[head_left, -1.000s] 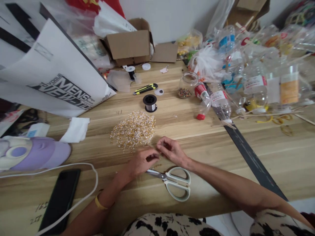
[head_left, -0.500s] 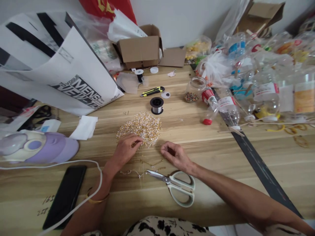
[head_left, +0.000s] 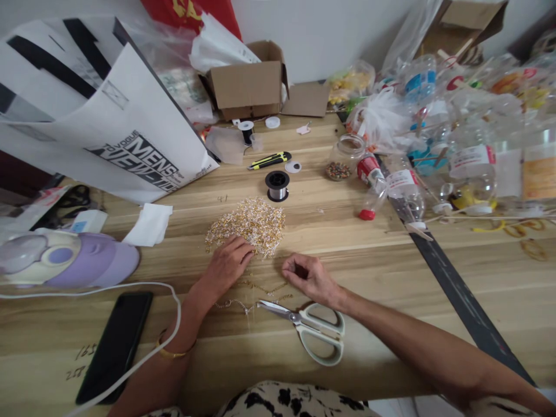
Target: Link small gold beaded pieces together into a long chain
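A heap of gold and clear bead-like pieces [head_left: 249,220] lies mid-table. My left hand [head_left: 228,263] rests at its near-left edge, fingers curled together; anything between the fingertips is hidden. To the right of the heap, my right hand [head_left: 311,279] is closed in a pinch, thumb against fingers, and whatever it may hold is too small to see. Between my hands lies a thin gold chain [head_left: 260,286], its right end close beneath my right fingertips. A second chain [head_left: 237,302] with small clear pieces runs nearer to me. Scissors [head_left: 299,324] with pale handles lie partly open, touching or nearly touching that chain.
Behind the heap are a wire spool [head_left: 277,186], a yellow-black utility knife [head_left: 269,160] and a jar of beads [head_left: 345,159]. Plastic bottles [head_left: 403,191] crowd the right. At left stand a white paper bag [head_left: 143,127], a purple device [head_left: 99,258] and a phone [head_left: 115,347] under a white cable.
My left hand has turned palm-down and its fingertips have shifted slightly right along the heap's edge. My right hand has moved slightly left and stays pinched.
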Demonstrator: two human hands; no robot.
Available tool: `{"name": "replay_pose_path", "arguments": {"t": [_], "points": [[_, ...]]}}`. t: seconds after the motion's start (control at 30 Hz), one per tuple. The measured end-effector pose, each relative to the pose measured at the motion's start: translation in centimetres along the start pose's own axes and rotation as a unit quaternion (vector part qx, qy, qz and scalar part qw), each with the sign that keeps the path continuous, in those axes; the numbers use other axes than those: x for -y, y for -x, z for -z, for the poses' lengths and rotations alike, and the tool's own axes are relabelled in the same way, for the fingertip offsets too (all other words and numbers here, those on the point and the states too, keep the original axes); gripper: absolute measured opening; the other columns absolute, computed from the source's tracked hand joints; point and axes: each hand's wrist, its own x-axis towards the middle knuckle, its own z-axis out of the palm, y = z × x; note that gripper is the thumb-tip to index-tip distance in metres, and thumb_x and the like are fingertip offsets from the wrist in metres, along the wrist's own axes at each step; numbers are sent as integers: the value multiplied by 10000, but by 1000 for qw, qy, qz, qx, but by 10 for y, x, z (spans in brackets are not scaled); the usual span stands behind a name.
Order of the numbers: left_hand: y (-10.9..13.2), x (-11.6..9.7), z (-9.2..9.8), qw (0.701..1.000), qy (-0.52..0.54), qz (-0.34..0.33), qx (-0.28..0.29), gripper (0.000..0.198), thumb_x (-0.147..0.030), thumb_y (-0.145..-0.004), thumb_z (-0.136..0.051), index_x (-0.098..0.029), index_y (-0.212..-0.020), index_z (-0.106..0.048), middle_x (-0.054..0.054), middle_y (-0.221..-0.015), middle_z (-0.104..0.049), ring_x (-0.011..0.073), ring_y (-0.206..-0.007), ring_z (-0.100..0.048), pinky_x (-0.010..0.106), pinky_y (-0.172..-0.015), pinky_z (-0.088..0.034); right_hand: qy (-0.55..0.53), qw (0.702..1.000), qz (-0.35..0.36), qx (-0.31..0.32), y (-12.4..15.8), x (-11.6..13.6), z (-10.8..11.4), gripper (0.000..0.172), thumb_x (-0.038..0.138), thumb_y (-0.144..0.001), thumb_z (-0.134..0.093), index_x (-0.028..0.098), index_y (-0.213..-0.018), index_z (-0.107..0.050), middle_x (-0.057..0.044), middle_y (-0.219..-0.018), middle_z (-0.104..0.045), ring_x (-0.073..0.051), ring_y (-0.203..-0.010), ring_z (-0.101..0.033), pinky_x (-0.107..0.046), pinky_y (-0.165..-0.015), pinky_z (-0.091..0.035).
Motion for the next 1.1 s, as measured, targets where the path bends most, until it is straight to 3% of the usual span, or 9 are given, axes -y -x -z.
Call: {"name": "replay_pose_path", "arguments": {"t": [0.57,1.1], "points": [[-1,-1,-7,999,-19,-1,-44,120,-173,-902,-511,-162,-868,-626,47,-832,-625,188,-823,-554,329,-776,-462,62,997,52,11,0,-4,0,59,150,-834,-542,146,-781,-566,11,-673,-547,-86,-583,-464,-190,-551,-374],[-5,-3,-13,999,-40,1,-27,171,-181,-917,-485,-165,-832,-632,40,-816,-579,181,-821,-526,320,-774,-454,69,996,53,15,0,-1,1,82,173,-860,-535,147,-787,-560,10,-670,-540,-95,-587,-462,-201,-564,-371]]}}
